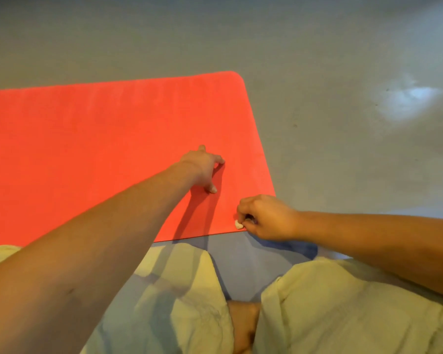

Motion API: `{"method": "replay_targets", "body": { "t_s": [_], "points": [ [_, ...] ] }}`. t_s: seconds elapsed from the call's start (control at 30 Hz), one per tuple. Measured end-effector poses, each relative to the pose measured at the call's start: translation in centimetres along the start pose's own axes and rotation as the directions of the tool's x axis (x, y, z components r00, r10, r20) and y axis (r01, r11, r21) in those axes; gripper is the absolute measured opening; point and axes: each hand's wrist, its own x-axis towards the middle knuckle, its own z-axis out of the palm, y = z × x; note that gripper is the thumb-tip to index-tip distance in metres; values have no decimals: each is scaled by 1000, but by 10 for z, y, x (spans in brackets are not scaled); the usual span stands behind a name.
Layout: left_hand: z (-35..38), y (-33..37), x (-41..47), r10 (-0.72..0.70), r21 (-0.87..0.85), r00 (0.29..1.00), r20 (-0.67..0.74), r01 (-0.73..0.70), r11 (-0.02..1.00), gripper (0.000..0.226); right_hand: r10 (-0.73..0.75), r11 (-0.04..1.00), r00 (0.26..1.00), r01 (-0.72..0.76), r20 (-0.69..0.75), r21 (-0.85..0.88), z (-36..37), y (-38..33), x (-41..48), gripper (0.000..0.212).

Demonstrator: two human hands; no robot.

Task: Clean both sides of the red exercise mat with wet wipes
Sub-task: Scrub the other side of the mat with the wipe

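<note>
I am in the wiping step, working the near right corner of the red exercise mat [100,139], which lies flat on the grey floor [343,72] in front of my knees and runs off the left edge of view. My right hand [264,217] is curled closed around a small balled-up wet wipe [239,224]; only a white nub of it shows past my fingertips, and it touches the mat just inside the front edge, near the corner. My left hand [205,169] holds nothing: its fingers are spread and the tips press down on the mat, a little farther in from the wipe, pinning the sheet so it does not slide or bunch.

I judge this face is only partly covered, since the wipe sits at one corner and the long stretch to the left is out of my reach from here. The next move calls for dragging the wipe along the surface in steady strokes away from the corner, keeping pressure with the braced hand and shifting it as I go. The underside cannot be seen; turning the mat over comes later.
</note>
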Motion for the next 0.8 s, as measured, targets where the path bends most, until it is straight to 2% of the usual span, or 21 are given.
{"method": "replay_targets", "body": {
  "t_s": [0.1,0.23,0.4,0.53,0.67,0.8],
  "points": [
    [-2,6,1,-38,-7,999,-11,38,999,99,21,999,998,-23,-62,-30,-4,10,26,13],
    [-2,11,4,-79,6,996,-35,79,997,106,81,994,984,-91,-157,-58,-16,15,50,13],
    [-3,3,12,-78,0,996,-32,78,997,141,-9,998,998,5,-57,-66,-3,0,10,12],
    [-12,-4,17,-58,-8,997,43,58,998,143,-82,993,996,80,-21,-91,-5,-2,-7,12],
    [-18,-2,21,-24,47,999,48,22,999,134,-24,994,994,12,-102,-112,-16,19,42,15],
    [-23,-5,24,-36,34,998,58,34,999,131,116,975,965,-156,-236,-161,-37,32,90,14]
  ]
}}
